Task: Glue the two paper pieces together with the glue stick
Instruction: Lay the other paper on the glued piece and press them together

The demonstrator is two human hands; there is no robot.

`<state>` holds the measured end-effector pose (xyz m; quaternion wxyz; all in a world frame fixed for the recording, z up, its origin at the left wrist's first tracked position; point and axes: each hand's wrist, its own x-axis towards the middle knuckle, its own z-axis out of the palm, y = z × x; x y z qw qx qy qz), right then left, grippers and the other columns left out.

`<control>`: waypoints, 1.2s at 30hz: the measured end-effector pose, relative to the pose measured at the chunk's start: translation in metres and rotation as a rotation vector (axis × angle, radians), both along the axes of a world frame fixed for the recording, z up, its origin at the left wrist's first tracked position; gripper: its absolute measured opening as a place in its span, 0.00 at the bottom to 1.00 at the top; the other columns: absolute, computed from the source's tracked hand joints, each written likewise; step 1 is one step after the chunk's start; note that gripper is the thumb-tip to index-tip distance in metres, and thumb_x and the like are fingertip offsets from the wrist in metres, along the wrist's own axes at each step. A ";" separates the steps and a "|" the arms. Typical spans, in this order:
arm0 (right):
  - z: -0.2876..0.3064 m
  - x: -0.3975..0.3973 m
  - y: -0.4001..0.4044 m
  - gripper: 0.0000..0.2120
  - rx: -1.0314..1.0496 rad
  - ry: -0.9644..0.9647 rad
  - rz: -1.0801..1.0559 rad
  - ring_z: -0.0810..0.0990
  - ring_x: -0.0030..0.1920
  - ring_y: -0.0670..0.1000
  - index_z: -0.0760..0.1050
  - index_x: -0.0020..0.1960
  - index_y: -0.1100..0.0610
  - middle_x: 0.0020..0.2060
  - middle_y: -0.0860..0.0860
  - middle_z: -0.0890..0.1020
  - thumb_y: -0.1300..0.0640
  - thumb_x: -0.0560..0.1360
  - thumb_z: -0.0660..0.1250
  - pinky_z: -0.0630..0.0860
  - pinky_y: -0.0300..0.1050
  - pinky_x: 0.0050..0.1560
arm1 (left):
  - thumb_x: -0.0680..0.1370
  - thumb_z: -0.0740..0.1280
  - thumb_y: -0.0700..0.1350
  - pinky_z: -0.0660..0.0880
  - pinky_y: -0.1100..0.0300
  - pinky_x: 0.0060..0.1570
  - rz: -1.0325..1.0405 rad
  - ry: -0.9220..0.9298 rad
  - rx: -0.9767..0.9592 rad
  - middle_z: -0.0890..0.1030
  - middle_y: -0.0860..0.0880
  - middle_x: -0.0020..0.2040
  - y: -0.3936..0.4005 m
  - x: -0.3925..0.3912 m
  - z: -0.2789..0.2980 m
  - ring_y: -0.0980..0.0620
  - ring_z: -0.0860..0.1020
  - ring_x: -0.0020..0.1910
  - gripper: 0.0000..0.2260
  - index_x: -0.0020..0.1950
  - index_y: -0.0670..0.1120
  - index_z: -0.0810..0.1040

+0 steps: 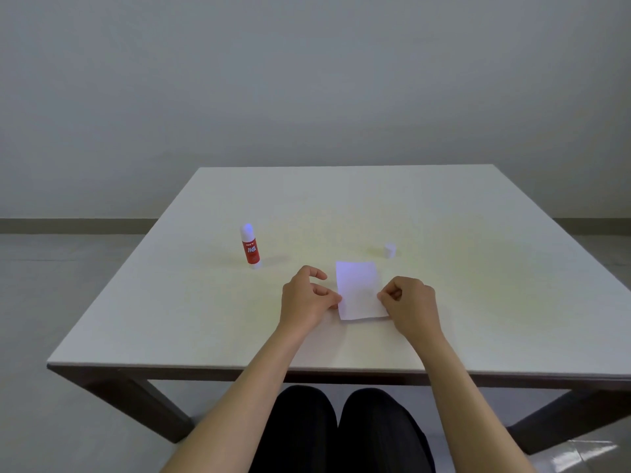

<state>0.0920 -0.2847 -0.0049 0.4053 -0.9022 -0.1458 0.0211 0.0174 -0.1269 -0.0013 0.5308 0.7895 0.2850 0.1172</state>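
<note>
Near edge of the white table (143, 322): both hands at the paper (360, 291), which lies flat, centre-right. Left hand (305, 298) pinches its left edge w/ thumb + fingertip, index curled loose above. Right hand (411, 302) pinches the right edge, fingers narrow. Can't tell if one sheet or two stacked. Further back: glue stick (250, 246) upright at left, uncapped; its cap (389, 250) at right, well apart.
</note>
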 end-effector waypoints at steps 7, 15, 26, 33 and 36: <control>0.001 0.000 0.000 0.06 -0.004 -0.008 0.010 0.73 0.32 0.51 0.77 0.36 0.63 0.28 0.50 0.76 0.66 0.71 0.65 0.67 0.39 0.30 | 0.68 0.75 0.40 0.71 0.58 0.39 -0.007 0.012 0.026 0.85 0.47 0.38 -0.001 0.001 0.000 0.49 0.83 0.45 0.15 0.50 0.47 0.73; 0.001 -0.001 0.001 0.06 -0.003 -0.011 0.009 0.70 0.31 0.51 0.75 0.35 0.64 0.27 0.51 0.74 0.68 0.70 0.63 0.64 0.40 0.29 | 0.67 0.75 0.40 0.73 0.59 0.39 -0.015 0.025 0.061 0.86 0.47 0.38 -0.001 0.003 -0.002 0.49 0.82 0.44 0.14 0.48 0.47 0.74; -0.002 -0.001 0.006 0.06 -0.106 -0.022 0.015 0.68 0.34 0.53 0.69 0.34 0.61 0.31 0.55 0.74 0.70 0.68 0.60 0.63 0.44 0.32 | 0.66 0.75 0.38 0.70 0.63 0.34 -0.038 -0.012 0.163 0.77 0.54 0.36 -0.005 0.006 -0.007 0.52 0.76 0.36 0.15 0.46 0.46 0.72; -0.001 0.000 0.006 0.07 -0.130 -0.035 0.038 0.68 0.36 0.54 0.66 0.36 0.60 0.32 0.53 0.72 0.70 0.68 0.60 0.64 0.45 0.35 | 0.72 0.70 0.39 0.75 0.57 0.49 -0.224 -0.009 0.472 0.74 0.49 0.54 -0.003 0.007 -0.010 0.53 0.75 0.42 0.11 0.54 0.46 0.78; -0.001 0.001 0.005 0.07 -0.113 -0.032 0.043 0.69 0.36 0.54 0.67 0.37 0.60 0.33 0.54 0.73 0.70 0.68 0.60 0.65 0.46 0.35 | 0.76 0.67 0.45 0.70 0.55 0.60 -0.429 0.036 0.697 0.71 0.52 0.67 0.007 0.010 -0.008 0.51 0.71 0.62 0.19 0.67 0.50 0.74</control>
